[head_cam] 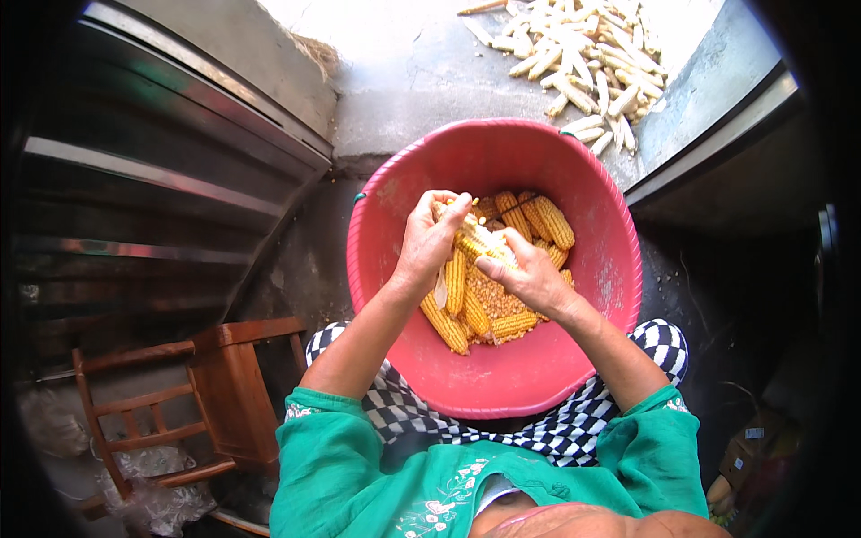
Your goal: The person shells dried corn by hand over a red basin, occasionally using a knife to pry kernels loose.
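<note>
Between my two hands is a partly shelled ear of corn (479,243), with yellow kernels on its near side and pale bare cob showing along the other. My left hand (434,232) grips its upper left end, the thumb pressed near some loose kernels. Around its lower right end my right hand (531,272) is closed, thumb along the ear. Both hands are above a large red plastic basin (430,366). Whole yellow ears (551,222) lie inside it at the far side and others at the near left, around a bed of loose kernels (501,296).
Bare corn cobs (585,60) are heaped on the floor beyond the basin. A ribbed metal door (155,181) stands at the left. Lower left are a wooden chair (235,390) and clear plastic bags (158,484). A cardboard box (743,450) sits at the lower right.
</note>
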A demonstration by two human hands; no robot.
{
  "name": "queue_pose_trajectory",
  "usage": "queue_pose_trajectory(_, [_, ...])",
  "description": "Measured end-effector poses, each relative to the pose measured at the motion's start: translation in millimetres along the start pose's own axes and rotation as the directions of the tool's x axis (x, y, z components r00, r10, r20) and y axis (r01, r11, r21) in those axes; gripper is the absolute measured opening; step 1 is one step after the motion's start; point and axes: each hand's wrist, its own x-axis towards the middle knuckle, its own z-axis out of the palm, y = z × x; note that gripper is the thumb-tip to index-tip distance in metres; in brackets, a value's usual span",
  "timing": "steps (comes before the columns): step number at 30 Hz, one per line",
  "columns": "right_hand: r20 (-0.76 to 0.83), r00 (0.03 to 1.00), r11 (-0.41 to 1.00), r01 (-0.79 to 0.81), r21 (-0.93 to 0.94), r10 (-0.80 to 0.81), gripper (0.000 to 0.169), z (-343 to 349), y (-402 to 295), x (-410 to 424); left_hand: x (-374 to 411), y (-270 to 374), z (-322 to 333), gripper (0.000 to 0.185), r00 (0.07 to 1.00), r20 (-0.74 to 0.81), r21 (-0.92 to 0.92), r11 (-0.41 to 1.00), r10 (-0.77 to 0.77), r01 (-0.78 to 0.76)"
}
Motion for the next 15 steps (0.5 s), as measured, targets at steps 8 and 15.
queue_pose_trajectory(8, [-0.096,0.993,0.974,-0.044,0.220,0.067,0.046,2.3,5.6,2.2,-13.7,-2.0,0.2,0.013,0.995,-0.021,0.078,0.992,0.099,-0.097])
queue_pose_trajectory(15, [0.233,0.925,0.702,-0.380,0.603,0.301,0.048,-13.4,10.5,7.3,-27.9,11.8,6.5,0.013,0.912,0.071,0.164,0.898,0.403,-0.409])
